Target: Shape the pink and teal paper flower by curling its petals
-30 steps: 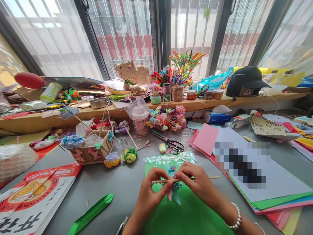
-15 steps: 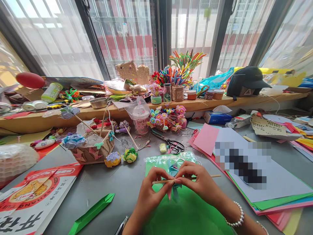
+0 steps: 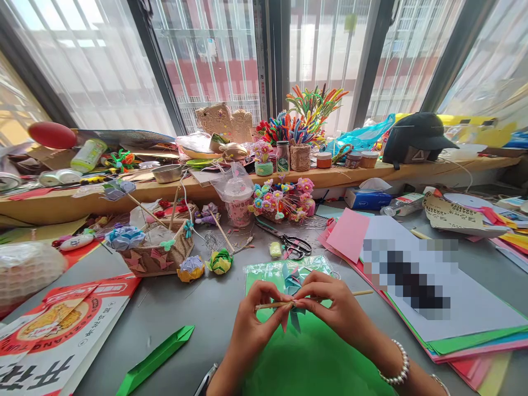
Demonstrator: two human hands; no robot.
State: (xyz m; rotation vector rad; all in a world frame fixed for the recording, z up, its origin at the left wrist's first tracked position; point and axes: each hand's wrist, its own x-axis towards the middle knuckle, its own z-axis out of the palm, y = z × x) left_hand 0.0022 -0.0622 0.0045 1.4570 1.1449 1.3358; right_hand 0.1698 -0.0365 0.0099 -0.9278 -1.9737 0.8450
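Both hands meet over a green sheet (image 3: 317, 360), pinching one thin wooden stick (image 3: 363, 292) that lies crosswise between them. My left hand (image 3: 259, 319) closes thumb and fingers on it near the stick's left end. Close beside, my right hand (image 3: 332, 300) is pinched on the middle, and the stick pokes out to the right past its knuckles. Blue-grey folded paper (image 3: 292, 279) with pointed petals, partly pink, shows behind and below the fingertips; how it joins the stick is hidden. A clear plastic packet (image 3: 262, 270) lies just beyond the hands.
Black-handled scissors (image 3: 299, 248) lie past the packet. A cardboard box (image 3: 154, 258) of paper flowers and two folded lotuses, one yellow-green (image 3: 220, 261), stand left. A folded green strip (image 3: 157, 357) is nearer me. Stacked coloured paper (image 3: 466, 286) lies right; a cluttered ledge (image 3: 330, 175) runs behind.
Almost nothing differs. The right end of the stick has tilted up slightly, while both hands keep their pinch in the same place.
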